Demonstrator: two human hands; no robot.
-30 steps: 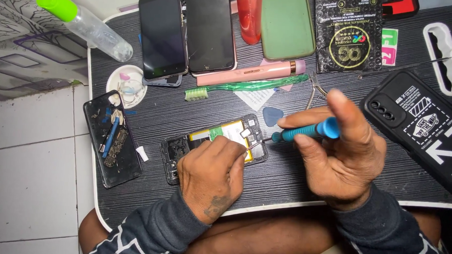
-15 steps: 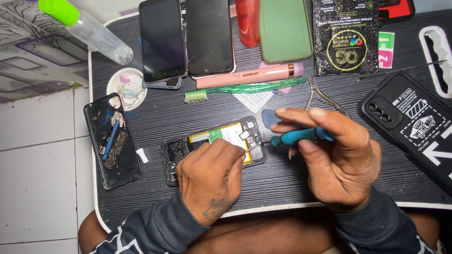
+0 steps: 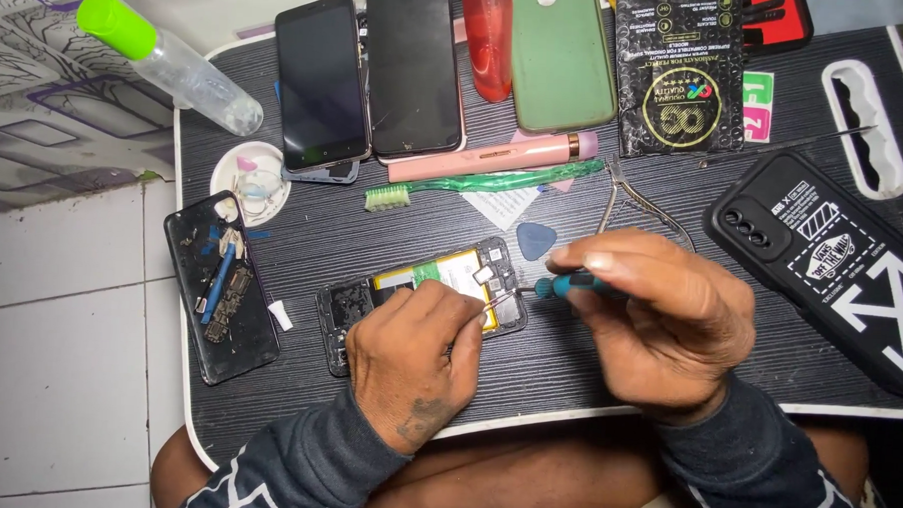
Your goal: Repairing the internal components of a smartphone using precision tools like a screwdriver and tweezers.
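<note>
An opened phone (image 3: 451, 274) with its back off lies in the middle of the dark lap table (image 3: 303, 209), showing a yellow and green battery area. My left hand (image 3: 413, 358) rests on its near half and pins it down. My right hand (image 3: 654, 326) grips a teal-handled screwdriver (image 3: 571, 284), its thin tip touching the phone's right end. A blue pick (image 3: 536, 240) lies just beyond the phone.
At the back lie two dark phones (image 3: 368, 76), a red bottle (image 3: 487, 40), a green case (image 3: 560, 58), a pink pen (image 3: 485, 161), a green toothbrush (image 3: 484, 183) and metal nippers (image 3: 633, 200). A black patterned case (image 3: 841, 268) sits right; a phone back cover with small parts (image 3: 220, 286) sits left.
My right hand has dropped lower and turned the screwdriver down, bringing its tip onto the phone's right end. My left hand has stayed on the phone.
</note>
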